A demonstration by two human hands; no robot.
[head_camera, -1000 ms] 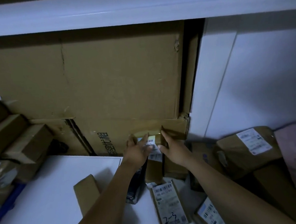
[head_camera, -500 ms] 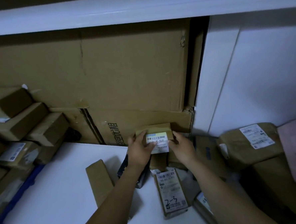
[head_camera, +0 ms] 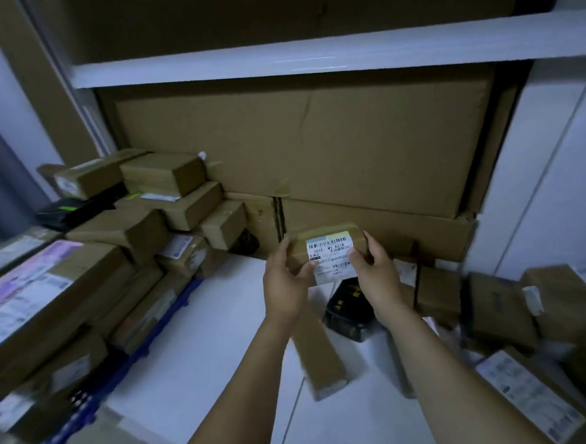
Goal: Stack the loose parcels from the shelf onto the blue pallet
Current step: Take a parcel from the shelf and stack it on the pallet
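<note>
Head view: left hand and right hand grip small labelled parcel by its ends, lifted clear above white surface. Blue pallet at left already well stacked (many boxes). Loose parcels remain at right; task partway.

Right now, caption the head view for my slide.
Left hand and right hand grip a small labelled parcel; stacked parcels sit on the blue pallet at left.
</note>
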